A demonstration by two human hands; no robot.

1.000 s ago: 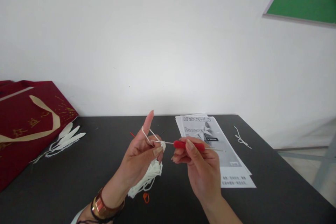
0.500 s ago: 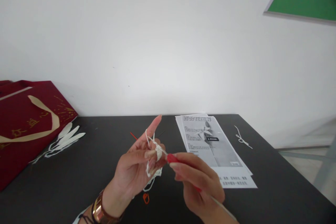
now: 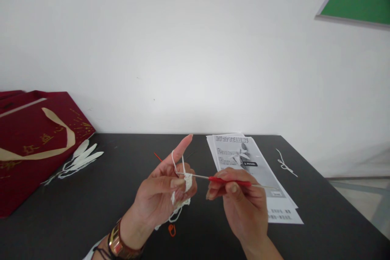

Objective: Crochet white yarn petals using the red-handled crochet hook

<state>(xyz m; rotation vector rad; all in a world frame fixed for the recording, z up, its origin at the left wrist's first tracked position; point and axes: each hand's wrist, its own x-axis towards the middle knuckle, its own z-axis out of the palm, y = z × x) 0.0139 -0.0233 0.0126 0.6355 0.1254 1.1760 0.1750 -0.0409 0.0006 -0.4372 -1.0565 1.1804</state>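
My left hand [image 3: 163, 189] pinches a small white crochet piece [image 3: 188, 182] between thumb and fingers, its index finger raised with white yarn [image 3: 183, 163] looped round it. In my right hand [image 3: 243, 199] is a crochet hook [image 3: 231, 181] with a red grip, held nearly level. Its metal shaft points left and its tip passes through the work at the top edge, by the yarn. More of the white piece and loose yarn hang beneath my left fingers. An orange stitch marker [image 3: 172, 230] shows just below them.
At the left stands a dark red gift bag [image 3: 27, 130] with a cream ribbon handle, white crocheted petals [image 3: 83, 158] beside it. Printed pattern sheets [image 3: 262, 170] lie right of centre on the black table [image 3: 128, 158]. Farther right is a knotted white yarn scrap [image 3: 285, 166].
My right hand has turned, bringing the hook from a slant to nearly level, with its tip farther left through the work. The whole view has shifted slightly.
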